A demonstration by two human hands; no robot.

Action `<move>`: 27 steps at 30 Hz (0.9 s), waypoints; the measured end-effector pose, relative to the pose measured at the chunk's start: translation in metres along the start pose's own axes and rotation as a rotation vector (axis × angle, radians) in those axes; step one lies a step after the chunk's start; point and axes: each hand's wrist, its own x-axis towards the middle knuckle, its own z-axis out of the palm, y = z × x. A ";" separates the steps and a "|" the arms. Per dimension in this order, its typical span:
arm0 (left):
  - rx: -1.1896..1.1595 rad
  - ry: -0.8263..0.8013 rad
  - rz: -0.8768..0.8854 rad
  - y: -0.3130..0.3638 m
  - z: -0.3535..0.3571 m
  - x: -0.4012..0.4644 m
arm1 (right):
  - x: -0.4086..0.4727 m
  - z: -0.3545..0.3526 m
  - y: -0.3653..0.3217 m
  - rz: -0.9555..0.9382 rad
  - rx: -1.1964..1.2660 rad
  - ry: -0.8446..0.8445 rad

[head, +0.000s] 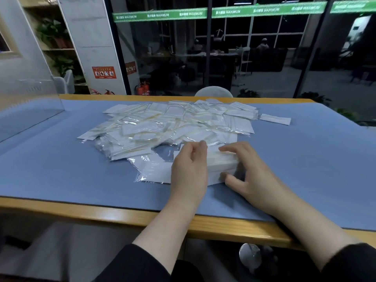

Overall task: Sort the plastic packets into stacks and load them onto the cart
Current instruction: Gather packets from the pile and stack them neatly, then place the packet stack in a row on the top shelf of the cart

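Note:
A loose heap of clear plastic packets [173, 123] with white contents is spread over the middle of the blue mat [61, 169]. At the heap's near edge a small stack of packets [219, 163] rests on the mat between my hands. My left hand [189, 171] grips the stack's left end, thumb and fingers curled around it. My right hand [250, 171] clasps its right end, fingers over the top and thumb at the near side. One single packet [275, 119] lies apart at the far right. No cart is in view.
The mat covers a wooden table with a bare front edge [101, 210]. A clear acrylic panel [30, 98] stands at the table's left. A white chair back [213, 92] shows behind the far edge, before a dark glass wall.

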 end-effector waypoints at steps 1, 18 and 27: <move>0.017 0.015 0.003 -0.002 0.002 0.002 | 0.000 0.000 0.001 0.000 0.005 0.001; -0.050 -0.884 0.183 0.110 0.158 -0.102 | -0.173 -0.226 -0.026 0.360 -0.202 0.318; -0.259 -1.279 0.202 0.142 0.273 -0.233 | -0.338 -0.335 -0.037 0.641 -0.427 0.369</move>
